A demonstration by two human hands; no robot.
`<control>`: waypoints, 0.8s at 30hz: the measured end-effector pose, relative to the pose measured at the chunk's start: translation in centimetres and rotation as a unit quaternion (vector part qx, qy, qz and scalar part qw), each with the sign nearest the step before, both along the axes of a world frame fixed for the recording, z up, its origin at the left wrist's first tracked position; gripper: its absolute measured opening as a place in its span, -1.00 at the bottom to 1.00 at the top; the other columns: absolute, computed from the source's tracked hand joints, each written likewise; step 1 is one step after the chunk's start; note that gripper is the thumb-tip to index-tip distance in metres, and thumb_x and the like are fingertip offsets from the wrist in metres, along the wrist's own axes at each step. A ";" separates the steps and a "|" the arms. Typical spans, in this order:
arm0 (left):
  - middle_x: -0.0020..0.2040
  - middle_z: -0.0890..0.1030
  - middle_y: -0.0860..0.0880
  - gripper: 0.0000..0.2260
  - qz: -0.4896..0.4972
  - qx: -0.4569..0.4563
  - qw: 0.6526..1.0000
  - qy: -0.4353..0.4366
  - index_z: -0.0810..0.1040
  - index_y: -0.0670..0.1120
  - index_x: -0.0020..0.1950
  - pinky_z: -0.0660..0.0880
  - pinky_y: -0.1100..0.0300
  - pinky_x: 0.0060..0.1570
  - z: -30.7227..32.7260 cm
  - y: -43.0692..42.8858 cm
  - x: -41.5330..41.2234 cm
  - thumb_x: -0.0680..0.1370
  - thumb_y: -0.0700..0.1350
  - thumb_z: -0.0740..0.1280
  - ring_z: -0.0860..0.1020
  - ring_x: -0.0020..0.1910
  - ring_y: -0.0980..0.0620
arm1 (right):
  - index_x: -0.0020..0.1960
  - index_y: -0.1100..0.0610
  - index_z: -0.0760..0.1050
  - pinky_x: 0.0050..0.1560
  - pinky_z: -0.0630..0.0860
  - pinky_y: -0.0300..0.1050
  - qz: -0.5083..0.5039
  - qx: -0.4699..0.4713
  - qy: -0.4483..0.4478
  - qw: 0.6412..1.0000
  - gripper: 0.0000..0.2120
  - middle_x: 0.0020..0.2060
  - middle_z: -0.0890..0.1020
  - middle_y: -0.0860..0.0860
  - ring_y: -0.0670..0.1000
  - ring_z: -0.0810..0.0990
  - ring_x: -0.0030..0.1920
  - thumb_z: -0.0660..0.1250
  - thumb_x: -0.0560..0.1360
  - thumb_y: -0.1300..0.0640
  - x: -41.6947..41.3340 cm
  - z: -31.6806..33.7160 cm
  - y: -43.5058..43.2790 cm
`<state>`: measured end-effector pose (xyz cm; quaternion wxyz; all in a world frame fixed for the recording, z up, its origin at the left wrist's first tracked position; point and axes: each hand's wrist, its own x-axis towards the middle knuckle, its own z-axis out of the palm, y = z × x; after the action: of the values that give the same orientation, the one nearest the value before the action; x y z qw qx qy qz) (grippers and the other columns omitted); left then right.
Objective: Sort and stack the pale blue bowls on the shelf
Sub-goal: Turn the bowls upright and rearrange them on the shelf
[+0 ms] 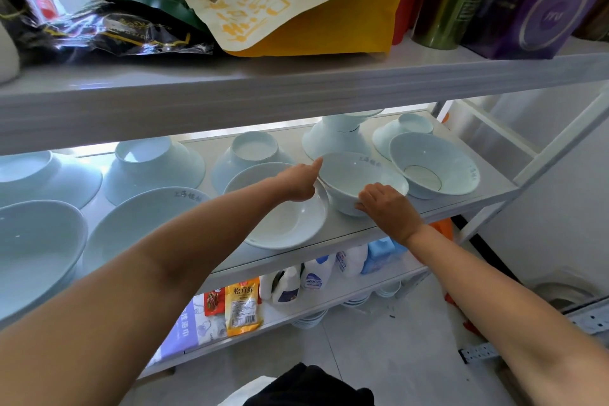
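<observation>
Two hands work on one deep pale blue bowl [362, 180], which stands upright near the front edge of the middle shelf [428, 211]. The right hand [387, 208] grasps its near wall, fingers curled under the side; the left hand [301, 183] is not grasping, its index finger extended to touch the far-left rim. To do this step well, steady the rim with the left hand, lift straight up, and clear the neighbouring rims before nesting with bowls of matching size. Directly under the left hand lies a shallow white dish [286, 224], empty. Just right of the right hand, a tilted bowl [431, 165] leans open toward the viewer, empty. Beyond both hands stand inverted bowls [253, 155] and an inverted stack [336, 138]. All upright vessels appear empty.
</observation>
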<state>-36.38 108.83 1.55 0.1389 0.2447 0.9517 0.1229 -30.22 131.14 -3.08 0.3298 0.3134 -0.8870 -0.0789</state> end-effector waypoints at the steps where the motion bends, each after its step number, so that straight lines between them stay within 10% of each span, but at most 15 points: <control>1: 0.40 0.39 -0.24 -0.32 -0.001 0.002 1.000 0.002 -0.15 -0.11 0.57 0.38 -0.04 0.30 0.0 0.0 0.1 0.55 -0.26 0.16 0.40 0.35 -0.21 | -0.17 0.12 0.23 -0.47 0.44 -0.12 0.001 0.007 -0.010 1.000 -0.82 -0.39 0.47 0.06 0.03 0.43 -0.45 0.10 0.56 0.07 0.1 -0.1 0.1; 7: 0.43 0.37 -0.20 -0.32 0.009 0.003 1.000 0.003 -0.12 -0.07 0.57 0.37 -0.04 0.31 0.0 0.0 0.2 0.55 -0.28 0.17 0.39 0.38 -0.19 | -0.14 0.13 0.25 -0.44 0.46 -0.10 0.000 0.041 -0.076 0.996 -0.72 -0.34 0.48 0.09 0.06 0.43 -0.41 0.28 0.31 0.40 1.0 -1.1 0.9; 19: 0.56 0.12 -0.04 -0.34 -0.015 -0.039 0.999 0.027 -0.06 -0.01 0.58 0.17 -0.01 0.46 -0.6 -0.7 1.1 0.57 -0.28 0.19 0.04 0.55 -0.04 | -0.09 0.12 0.28 -0.48 0.39 -0.13 -0.119 0.129 -0.207 0.962 -0.35 -0.32 0.50 0.09 0.07 0.46 -0.39 0.52 -0.03 0.45 2.1 0.9 1.9; 24: 0.58 0.00 -0.08 -0.40 -0.015 -0.055 0.997 0.047 -0.04 0.00 0.57 0.00 -0.03 0.50 -0.9 -1.3 2.0 0.62 -0.13 0.19 -0.04 0.56 -0.07 | -0.13 0.14 0.45 -0.43 0.41 -0.12 -0.103 0.117 -0.197 0.968 -0.81 -0.29 0.52 0.07 0.08 0.51 -0.37 0.43 0.32 0.21 2.0 1.4 2.0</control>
<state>-34.37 107.53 0.69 0.1093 0.2565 0.9587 0.0564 -28.24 133.18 -1.70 0.0994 0.2662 -0.9466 -0.1521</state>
